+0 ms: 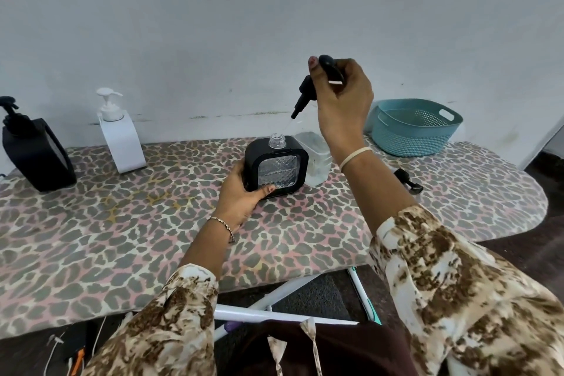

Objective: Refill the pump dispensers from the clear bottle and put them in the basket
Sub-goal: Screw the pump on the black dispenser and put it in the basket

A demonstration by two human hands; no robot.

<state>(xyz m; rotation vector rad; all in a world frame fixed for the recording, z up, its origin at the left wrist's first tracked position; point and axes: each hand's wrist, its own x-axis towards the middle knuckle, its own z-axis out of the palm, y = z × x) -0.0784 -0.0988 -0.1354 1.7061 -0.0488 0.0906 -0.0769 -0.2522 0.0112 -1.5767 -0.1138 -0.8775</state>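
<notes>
A square black dispenser [276, 166] with a clear patterned window stands upright on the leopard-print board [152, 223], its threaded neck uncovered. My left hand [241, 192] grips its lower left corner. Above and to the right, my right hand [341, 101] holds the black pump head [308, 90] tilted, with its thin clear tube pointing down toward the neck. The clear bottle [316, 157] stands just behind the dispenser on the right. A teal basket [415, 128] sits at the far right with nothing visible inside.
A black pump dispenser [33, 152] and a white one [120, 137] stand at the far left against the wall. A small black cap-like part [407, 181] lies right of my right forearm. The board's rounded end is at right; white metal legs show below.
</notes>
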